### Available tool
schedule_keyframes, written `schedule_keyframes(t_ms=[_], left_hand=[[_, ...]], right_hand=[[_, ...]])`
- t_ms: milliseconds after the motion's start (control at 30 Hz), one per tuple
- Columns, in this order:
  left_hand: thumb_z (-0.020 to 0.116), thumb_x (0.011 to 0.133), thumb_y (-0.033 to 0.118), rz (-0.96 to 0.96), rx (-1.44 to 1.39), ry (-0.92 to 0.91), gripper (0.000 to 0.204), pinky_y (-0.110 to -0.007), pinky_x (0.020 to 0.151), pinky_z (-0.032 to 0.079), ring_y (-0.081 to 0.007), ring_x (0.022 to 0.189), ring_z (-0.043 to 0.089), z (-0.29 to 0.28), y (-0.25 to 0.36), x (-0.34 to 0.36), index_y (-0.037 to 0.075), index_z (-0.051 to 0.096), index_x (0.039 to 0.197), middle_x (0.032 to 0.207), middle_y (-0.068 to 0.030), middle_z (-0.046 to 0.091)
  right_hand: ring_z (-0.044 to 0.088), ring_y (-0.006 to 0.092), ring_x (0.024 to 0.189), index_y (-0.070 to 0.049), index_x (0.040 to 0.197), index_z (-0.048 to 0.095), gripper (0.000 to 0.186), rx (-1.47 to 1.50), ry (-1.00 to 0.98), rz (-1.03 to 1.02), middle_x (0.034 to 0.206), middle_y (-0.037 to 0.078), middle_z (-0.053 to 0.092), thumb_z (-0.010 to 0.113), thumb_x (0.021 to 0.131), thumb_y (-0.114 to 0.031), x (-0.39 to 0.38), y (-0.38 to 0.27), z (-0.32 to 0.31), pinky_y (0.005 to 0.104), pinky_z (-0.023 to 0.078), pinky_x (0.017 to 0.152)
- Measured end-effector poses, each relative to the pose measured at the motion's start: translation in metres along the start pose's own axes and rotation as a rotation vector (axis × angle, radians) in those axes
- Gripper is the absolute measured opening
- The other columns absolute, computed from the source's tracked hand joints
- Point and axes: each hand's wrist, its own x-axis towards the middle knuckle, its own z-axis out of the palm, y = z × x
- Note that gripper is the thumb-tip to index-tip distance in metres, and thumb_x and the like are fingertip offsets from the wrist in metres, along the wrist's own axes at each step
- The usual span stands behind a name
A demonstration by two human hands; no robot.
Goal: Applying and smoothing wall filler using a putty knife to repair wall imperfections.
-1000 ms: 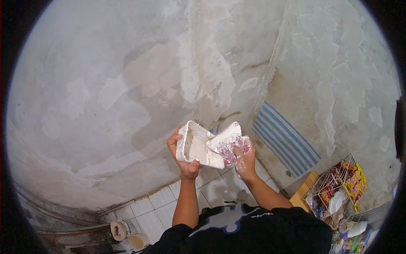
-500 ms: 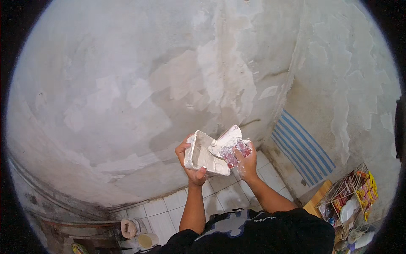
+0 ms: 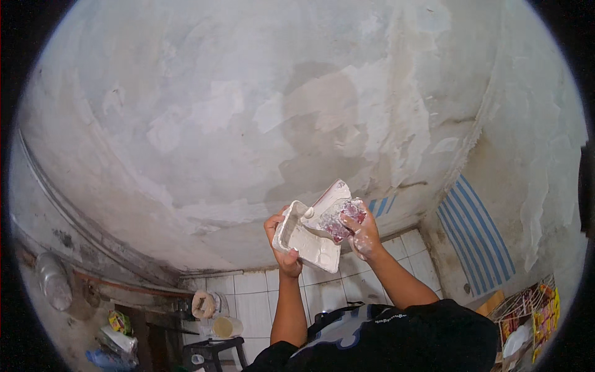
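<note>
My left hand (image 3: 287, 265) grips a rectangular tub (image 3: 318, 253) from its left side and underneath, thumb over the near rim. The tub is tilted, caked in whitish putty, with some putty inside. In my right hand (image 3: 367, 239) is a putty scraper (image 3: 333, 197) with a broad, putty-covered blade and a reddish, smeared grip. Its blade meets the tub's far right rim or lies just over it; exact contact is hard to tell. White smears mark my right hand. Both hands are in front of the patched grey wall (image 3: 204, 149).
A blue-and-white striped sheet (image 3: 474, 239) covers part of the right wall. At lower right stands a wire rack (image 3: 524, 307) with packets. Lower left are a dark stool (image 3: 214, 348), a pale round container (image 3: 227, 327) and an open sack (image 3: 203, 304) on white floor tiles (image 3: 251, 304).
The view has turned left, so the wall and striped sheet appear farther right and the stool has come into view. The tub is tilted more; both hands keep their holds.
</note>
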Motion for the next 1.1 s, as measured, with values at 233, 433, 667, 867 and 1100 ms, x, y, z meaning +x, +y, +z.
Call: schedule_keyframes(t_ms=[233,433,667,867,1100], left_hand=[[0.069,0.075,0.046,0.123,0.112,0.174,0.081,-0.04,0.1,0.044,-0.0251,0.119,0.052,-0.024,0.011,-0.026,0.008,0.032,0.136,0.125,-0.0122,0.049],[0.067,0.078,0.034,0.145,-0.018,0.268,0.078,-0.036,0.102,0.041,-0.0217,0.117,0.05,-0.023,0.026,-0.042,0.006,0.03,0.141,0.125,-0.0106,0.049],[0.068,0.073,0.028,0.09,-0.008,0.261,0.083,-0.037,0.105,0.044,-0.0247,0.121,0.054,-0.016,0.056,-0.038,0.004,0.036,0.146,0.131,-0.0135,0.054],[0.072,0.076,0.028,0.095,-0.023,0.332,0.078,-0.035,0.102,0.044,-0.0221,0.115,0.054,-0.026,0.061,-0.054,0.008,0.035,0.142,0.124,-0.0097,0.053],[0.074,0.078,0.018,0.002,0.225,0.333,0.069,-0.032,0.103,0.037,-0.0187,0.117,0.046,-0.019,0.076,-0.06,0.013,0.036,0.135,0.121,-0.0052,0.045]], right_hand=[[0.062,0.0284,0.114,0.0,0.134,0.047,0.044,0.362,-0.336,0.177,0.122,0.013,0.062,0.062,0.092,-0.002,0.008,-0.006,-0.02,0.043,0.053,0.099],[0.066,0.0233,0.106,-0.006,0.123,0.06,0.033,0.401,-0.241,0.24,0.118,0.009,0.068,0.064,0.09,-0.011,0.02,0.005,-0.025,0.0387,0.057,0.08],[0.066,0.0222,0.106,-0.01,0.117,0.063,0.029,0.509,-0.331,0.372,0.118,0.006,0.068,0.066,0.088,-0.009,0.04,0.007,-0.046,0.0416,0.057,0.083],[0.065,0.0226,0.108,-0.012,0.119,0.064,0.034,0.529,-0.325,0.385,0.12,0.004,0.068,0.067,0.086,-0.007,0.033,0.013,-0.044,0.041,0.057,0.083],[0.065,0.0223,0.106,-0.014,0.12,0.064,0.038,0.514,-0.358,0.45,0.118,0.004,0.068,0.069,0.083,-0.006,0.021,0.017,-0.057,0.043,0.057,0.081]])
